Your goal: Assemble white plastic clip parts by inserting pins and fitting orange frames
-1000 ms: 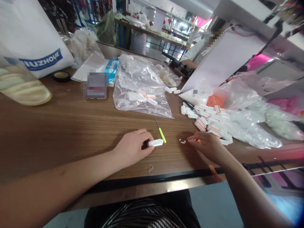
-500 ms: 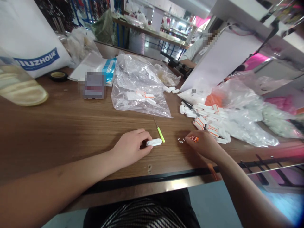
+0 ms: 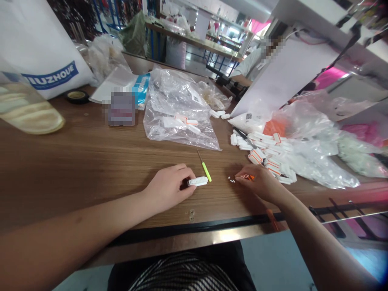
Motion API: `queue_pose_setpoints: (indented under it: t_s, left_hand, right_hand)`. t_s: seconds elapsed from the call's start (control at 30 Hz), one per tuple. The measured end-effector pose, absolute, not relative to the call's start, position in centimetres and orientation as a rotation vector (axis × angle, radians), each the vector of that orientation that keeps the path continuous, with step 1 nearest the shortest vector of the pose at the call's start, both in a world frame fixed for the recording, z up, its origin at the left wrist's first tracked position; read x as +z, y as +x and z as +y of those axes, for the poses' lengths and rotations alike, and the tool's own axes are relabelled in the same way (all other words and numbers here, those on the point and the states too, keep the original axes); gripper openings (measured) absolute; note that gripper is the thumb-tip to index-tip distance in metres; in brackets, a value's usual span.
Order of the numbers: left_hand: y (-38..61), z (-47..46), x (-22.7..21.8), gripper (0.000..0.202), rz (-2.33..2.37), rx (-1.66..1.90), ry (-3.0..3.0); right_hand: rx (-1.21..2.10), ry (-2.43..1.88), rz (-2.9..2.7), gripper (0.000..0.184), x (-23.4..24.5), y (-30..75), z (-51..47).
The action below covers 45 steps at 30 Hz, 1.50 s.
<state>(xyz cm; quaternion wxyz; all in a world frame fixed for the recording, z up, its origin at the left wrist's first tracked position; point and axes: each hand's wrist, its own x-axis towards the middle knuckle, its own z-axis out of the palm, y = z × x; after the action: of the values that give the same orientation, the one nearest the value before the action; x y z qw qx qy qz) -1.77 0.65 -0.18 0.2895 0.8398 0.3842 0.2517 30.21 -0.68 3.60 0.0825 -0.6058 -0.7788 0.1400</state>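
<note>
My left hand (image 3: pixel 172 184) grips one end of a small white slotted plastic block (image 3: pixel 198 181) between thumb and fingers, just above the brown tabletop. Close to the block's far end lies a thin pick tool with a yellow-green handle (image 3: pixel 206 171). My right hand (image 3: pixel 257 182) is low over the table, its thumb and fingertips pinched together. A few tiny white pieces (image 3: pixel 232 181) lie beside those fingertips. Something orange and white (image 3: pixel 250 177) shows at the curled fingers; what exactly they hold is too small to make out.
Behind my right hand is a heap of white plastic blocks (image 3: pixel 257 155), some orange-edged, with dark tweezers (image 3: pixel 244 137) on top. A clear plastic bag (image 3: pixel 178 105) lies in the middle. Black tape (image 3: pixel 75 97) and a white sack (image 3: pixel 39 48) stand left. Another person's arm (image 3: pixel 242 79) shows behind.
The right fingertips have shifted slightly left over the tiny white pieces, and fewer of these show. My left hand keeps its grip on the white block. The view has shifted slightly.
</note>
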Motion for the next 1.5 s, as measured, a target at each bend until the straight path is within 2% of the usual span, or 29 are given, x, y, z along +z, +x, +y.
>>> queue_pose_setpoints:
  t_s: [0.17, 0.37, 0.83, 1.5]
  left_hand:
    - [-1.7, 0.6, 0.0, 0.007, 1.025, 0.675, 2.233]
    - [-1.6, 0.5, 0.0, 0.007, 1.024, 0.710, 2.221]
    - [-1.7, 0.6, -0.3, 0.007, 0.987, 0.746, 2.254]
    - [-1.7, 0.5, -0.2, 0.005, 1.003, 0.742, 2.202]
  right_hand:
    - [0.481, -1.824, -2.167, 0.014, 4.3, 28.5, -0.8]
    - [0.592, -1.272, -2.189, 0.010, 4.1, 22.3, -1.2]
    - [0.601, -1.187, -2.250, 0.009, 2.6, 19.8, -1.0]
    - [0.133, -1.111, -2.471, 0.013, 3.4, 20.1, -2.1]
